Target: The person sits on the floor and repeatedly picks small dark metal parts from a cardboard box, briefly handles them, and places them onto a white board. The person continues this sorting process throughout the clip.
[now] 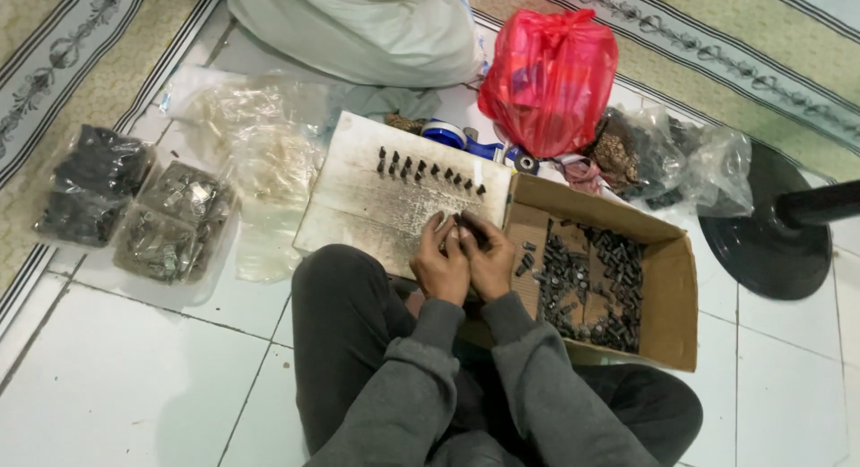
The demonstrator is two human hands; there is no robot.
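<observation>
Both hands meet over the near edge of a pale board: the left hand (439,263) and right hand (486,259) have their fingers curled together around a small dark part (462,225), though whether each hand truly pinches it is too small to tell. The worn white board (358,189) lies on a white tiled floor (134,368), with patterned carpet (81,64) along the left and top. A row of small dark pieces (428,171) stands on the board. Just right of the hands, an open cardboard box (667,297) holds a heap of dark parts (591,283). Clear plastic bags (175,220) of metal bits lie at left, their contents hard to make out. A red plastic bag (548,77), a white sack (358,23) cut off at the top, and a black round stand base (766,238) ring the work. Grey sleeves and dark trousers hide the floor below.
</observation>
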